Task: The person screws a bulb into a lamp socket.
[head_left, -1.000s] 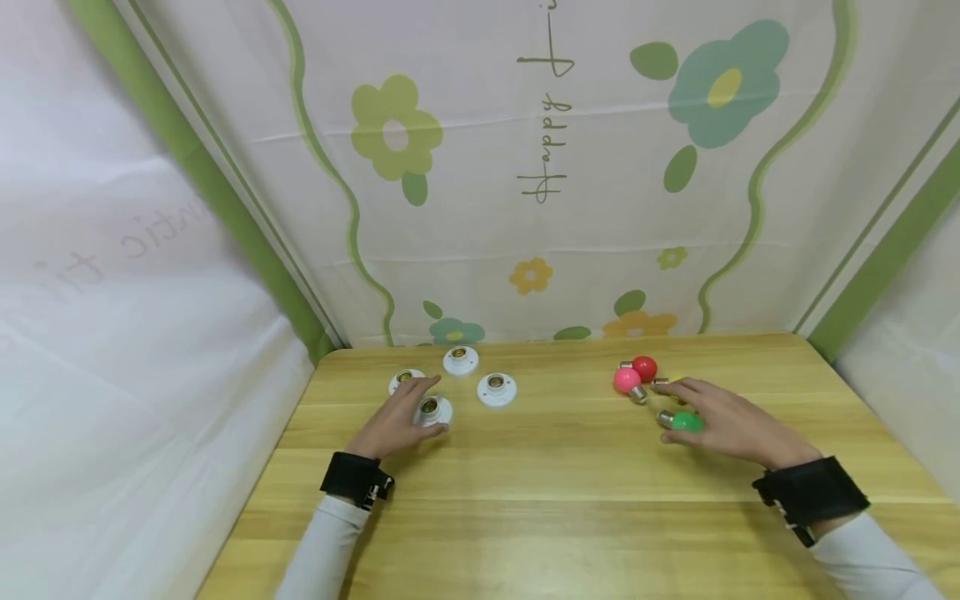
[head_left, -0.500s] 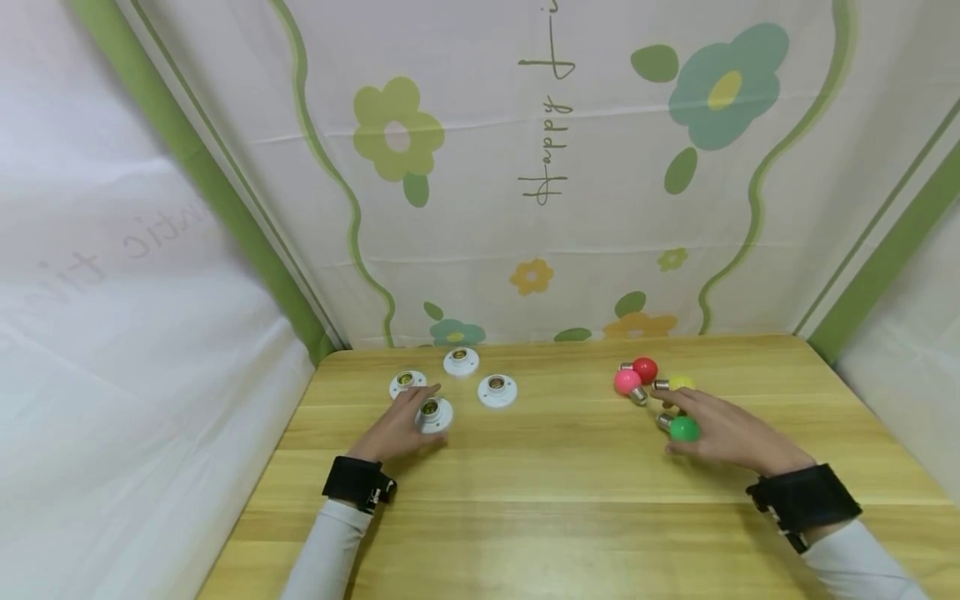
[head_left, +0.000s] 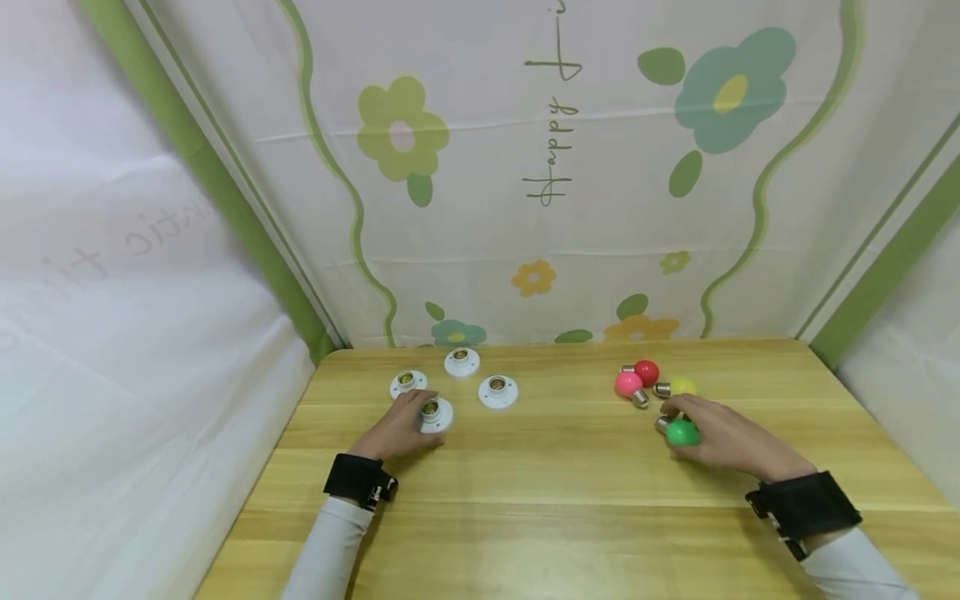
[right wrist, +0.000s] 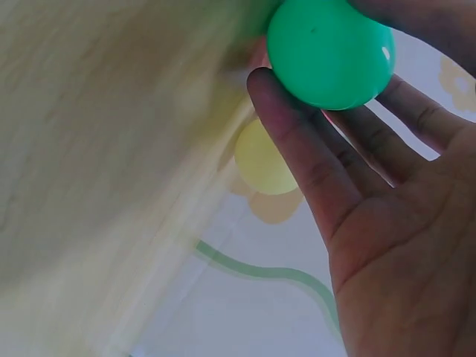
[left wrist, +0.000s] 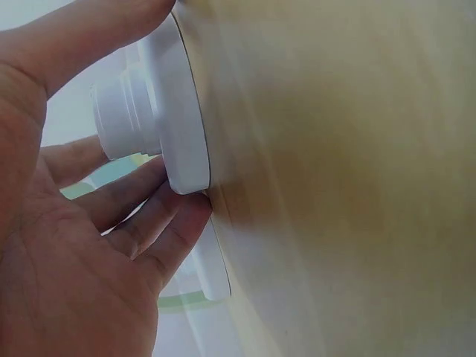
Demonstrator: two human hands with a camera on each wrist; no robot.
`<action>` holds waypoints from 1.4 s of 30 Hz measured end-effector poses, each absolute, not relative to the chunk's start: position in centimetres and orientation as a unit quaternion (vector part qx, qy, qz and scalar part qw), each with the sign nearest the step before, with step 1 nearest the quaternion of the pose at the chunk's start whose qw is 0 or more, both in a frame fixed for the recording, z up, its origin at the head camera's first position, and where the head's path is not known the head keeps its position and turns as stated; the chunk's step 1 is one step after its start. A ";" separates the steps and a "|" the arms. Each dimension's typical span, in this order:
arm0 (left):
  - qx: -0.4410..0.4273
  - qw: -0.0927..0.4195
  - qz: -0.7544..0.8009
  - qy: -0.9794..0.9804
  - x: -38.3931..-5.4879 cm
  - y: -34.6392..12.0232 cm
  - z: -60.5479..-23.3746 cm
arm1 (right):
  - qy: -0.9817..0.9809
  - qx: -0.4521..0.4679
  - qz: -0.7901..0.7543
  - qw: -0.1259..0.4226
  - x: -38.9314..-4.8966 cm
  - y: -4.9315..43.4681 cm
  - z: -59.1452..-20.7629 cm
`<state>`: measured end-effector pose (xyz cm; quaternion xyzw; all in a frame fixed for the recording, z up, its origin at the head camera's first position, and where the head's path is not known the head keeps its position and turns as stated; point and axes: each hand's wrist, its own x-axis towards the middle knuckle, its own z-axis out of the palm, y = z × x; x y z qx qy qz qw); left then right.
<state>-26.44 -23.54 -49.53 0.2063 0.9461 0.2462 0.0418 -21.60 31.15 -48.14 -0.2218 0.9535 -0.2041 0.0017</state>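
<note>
On the left of the head view, my left hand (head_left: pixel 396 428) holds a white round lamp socket (head_left: pixel 441 422) by its base. The left wrist view has my thumb on one edge of the socket (left wrist: pixel 182 123) and fingertips at the opposite edge, low against the wood. Over to the right, my right hand (head_left: pixel 733 437) grips a green light bulb (head_left: pixel 681 434) between thumb and fingers, its metal screw end pointing left. In the right wrist view the green bulb (right wrist: pixel 331 56) sits among the fingers, with a yellow bulb (right wrist: pixel 262 160) behind them.
Three more lamp sockets stand around the left hand: one left (head_left: pixel 406 380), one at the back (head_left: pixel 461 361) and one right (head_left: pixel 498 392). Red (head_left: pixel 647 372), pink (head_left: pixel 627 384) and yellow (head_left: pixel 684 386) bulbs lie beyond the right hand. Printed curtains (head_left: pixel 480 208) border the wooden table (head_left: pixel 525 508).
My left fingers and thumb have closed in on the nearest socket. My right hand has drawn slightly toward me, off the yellow bulb, and its fingers have closed around the green one.
</note>
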 end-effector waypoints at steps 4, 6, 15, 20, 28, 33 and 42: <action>0.197 0.047 0.243 0.949 -26.4 -23.5 -49.5 | 0.955 -0.222 -0.197 0.004 -21.6 31.0 -48.2; 0.192 0.049 0.245 0.949 -26.3 -23.6 -49.4 | 0.955 -0.223 -0.198 0.006 -21.6 30.9 -48.3; 0.189 0.042 0.251 0.948 -26.0 -23.7 -49.3 | 0.954 -0.223 -0.200 0.002 -21.5 30.5 -48.4; 0.187 0.041 0.253 0.948 -26.1 -23.7 -49.6 | 0.955 -0.218 -0.199 0.000 -21.5 30.6 -48.4; 0.184 0.042 0.256 0.948 -26.1 -23.4 -49.7 | 0.955 -0.214 -0.205 -0.005 -21.4 30.4 -48.3; 0.176 0.046 0.256 0.949 -26.1 -23.3 -49.6 | 0.951 -0.226 -0.207 -0.034 -21.3 30.1 -48.1; 0.174 0.044 0.281 0.943 -26.3 -22.5 -48.8 | 0.947 -0.239 -0.208 -0.058 -21.6 29.9 -47.8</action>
